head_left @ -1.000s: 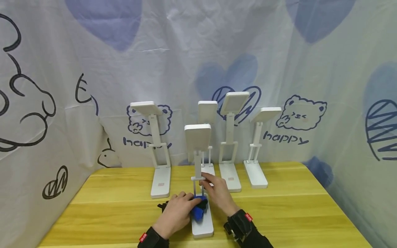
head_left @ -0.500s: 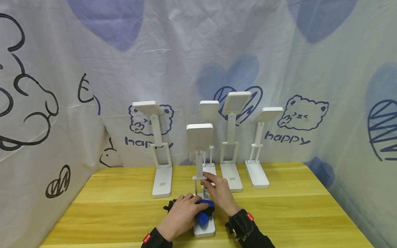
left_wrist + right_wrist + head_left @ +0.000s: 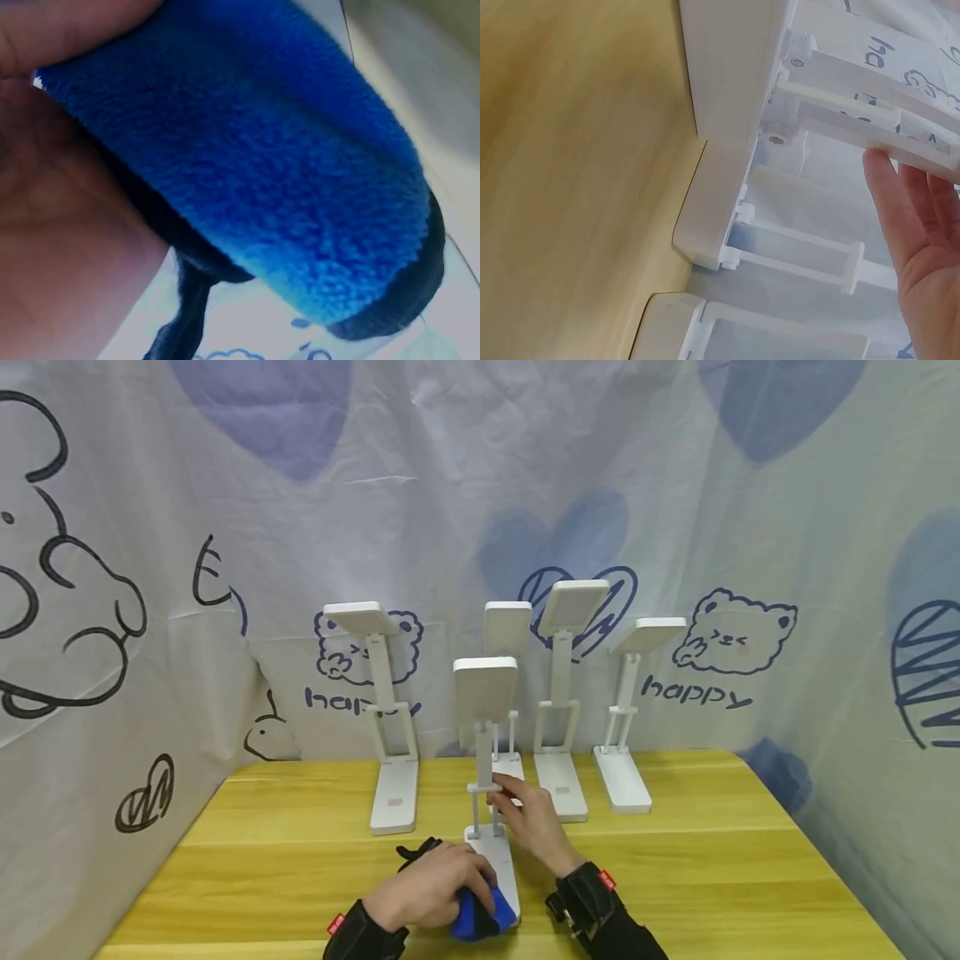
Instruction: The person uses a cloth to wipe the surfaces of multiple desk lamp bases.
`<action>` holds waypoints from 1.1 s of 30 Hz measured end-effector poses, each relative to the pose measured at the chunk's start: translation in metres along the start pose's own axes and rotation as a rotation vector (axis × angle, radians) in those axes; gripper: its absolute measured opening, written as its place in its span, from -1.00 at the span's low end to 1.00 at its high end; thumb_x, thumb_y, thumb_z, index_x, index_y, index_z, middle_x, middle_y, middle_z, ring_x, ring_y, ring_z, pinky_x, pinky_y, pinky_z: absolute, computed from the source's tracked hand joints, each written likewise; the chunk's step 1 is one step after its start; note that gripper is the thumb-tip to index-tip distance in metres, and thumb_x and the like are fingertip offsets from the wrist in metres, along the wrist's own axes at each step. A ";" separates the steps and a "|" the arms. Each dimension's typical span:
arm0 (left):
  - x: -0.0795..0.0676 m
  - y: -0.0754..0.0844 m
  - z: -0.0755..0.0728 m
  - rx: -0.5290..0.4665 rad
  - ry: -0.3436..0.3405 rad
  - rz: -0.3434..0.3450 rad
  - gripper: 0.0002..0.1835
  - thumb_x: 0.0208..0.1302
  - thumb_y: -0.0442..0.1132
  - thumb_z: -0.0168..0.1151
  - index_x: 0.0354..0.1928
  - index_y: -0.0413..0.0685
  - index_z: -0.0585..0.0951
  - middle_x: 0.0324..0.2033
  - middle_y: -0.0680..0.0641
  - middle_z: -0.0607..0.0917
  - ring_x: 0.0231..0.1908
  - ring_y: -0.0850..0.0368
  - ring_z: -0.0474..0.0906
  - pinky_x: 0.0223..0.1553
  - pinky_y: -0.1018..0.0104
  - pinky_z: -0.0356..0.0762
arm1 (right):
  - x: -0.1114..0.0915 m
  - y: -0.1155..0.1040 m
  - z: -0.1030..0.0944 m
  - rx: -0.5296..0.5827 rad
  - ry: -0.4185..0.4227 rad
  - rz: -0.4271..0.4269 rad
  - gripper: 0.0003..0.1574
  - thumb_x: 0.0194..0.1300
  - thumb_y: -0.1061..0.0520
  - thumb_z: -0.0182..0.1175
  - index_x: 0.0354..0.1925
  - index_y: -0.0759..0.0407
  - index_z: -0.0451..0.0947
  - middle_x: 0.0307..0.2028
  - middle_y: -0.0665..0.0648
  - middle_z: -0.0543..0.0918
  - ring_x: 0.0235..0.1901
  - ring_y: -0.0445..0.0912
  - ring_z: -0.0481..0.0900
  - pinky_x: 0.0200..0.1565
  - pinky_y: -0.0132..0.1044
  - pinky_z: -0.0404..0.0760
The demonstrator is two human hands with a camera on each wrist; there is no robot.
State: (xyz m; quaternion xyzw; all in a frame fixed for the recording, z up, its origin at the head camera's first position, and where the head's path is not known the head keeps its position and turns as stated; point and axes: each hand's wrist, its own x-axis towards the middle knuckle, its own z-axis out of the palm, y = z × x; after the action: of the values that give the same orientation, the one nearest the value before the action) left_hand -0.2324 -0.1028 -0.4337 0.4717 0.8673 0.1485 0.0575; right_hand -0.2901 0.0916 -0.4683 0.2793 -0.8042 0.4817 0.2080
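Observation:
My left hand [image 3: 442,885] grips a fuzzy blue cloth [image 3: 472,920] with black edging and a black strap. The cloth lies against the front end of the base of the nearest white phone stand [image 3: 486,689]. Close up in the left wrist view, the blue pile of the cloth [image 3: 262,165] fills the middle, with part of my hand at the left. My right hand [image 3: 536,822] pinches that stand's upright near its crossbar, from the right side. Fingertips [image 3: 879,169] meet the edge of the stand's arm in the right wrist view; some of them are hidden behind it.
Several more white stands are lined up behind: one at the left [image 3: 393,797], one partly hidden behind the front stand [image 3: 508,628], one right of centre [image 3: 561,785] and one farther right [image 3: 622,781]. All stand on a wood-grain table [image 3: 712,877] before a printed curtain [image 3: 420,460].
My left hand has drawn the blue cloth toward the front end of the stand's base, uncovering the base's rear part. My right hand keeps its place on the upright.

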 end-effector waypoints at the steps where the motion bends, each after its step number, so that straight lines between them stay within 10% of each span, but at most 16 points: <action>1: -0.001 -0.002 -0.002 -0.021 -0.007 -0.004 -0.35 -0.05 -0.66 0.11 -0.24 0.35 0.79 -0.03 0.17 0.70 0.03 0.27 0.57 0.15 0.26 0.50 | 0.000 0.000 0.000 0.007 -0.007 0.003 -0.63 0.41 0.25 0.11 0.13 0.33 0.56 -0.28 0.22 0.72 -0.29 0.08 0.72 -0.24 -0.40 0.69; 21: 0.000 -0.024 0.010 0.200 0.260 -0.322 -0.47 0.12 -0.52 0.17 0.01 0.23 0.73 -0.04 0.00 0.69 -0.11 0.01 0.56 -0.07 0.00 0.56 | 0.000 -0.001 0.000 0.005 -0.001 0.041 -0.63 0.38 0.28 0.14 0.12 0.27 0.59 -0.18 0.22 0.72 -0.25 -0.01 0.73 -0.23 -0.43 0.68; 33: 0.009 -0.020 0.021 0.251 0.273 -0.313 -0.47 0.12 -0.46 0.22 0.11 0.21 0.67 0.05 -0.01 0.65 -0.01 0.00 0.53 -0.03 -0.04 0.50 | 0.002 -0.003 0.001 -0.006 0.014 0.055 -0.63 0.36 0.30 0.16 0.12 0.26 0.60 -0.19 0.19 0.73 -0.25 -0.03 0.74 -0.24 -0.45 0.67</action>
State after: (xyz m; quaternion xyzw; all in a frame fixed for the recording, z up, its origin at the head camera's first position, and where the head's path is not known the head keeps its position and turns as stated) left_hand -0.2483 -0.1008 -0.4591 0.3106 0.9412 0.0909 -0.0969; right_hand -0.2893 0.0895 -0.4656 0.2531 -0.8116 0.4866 0.2010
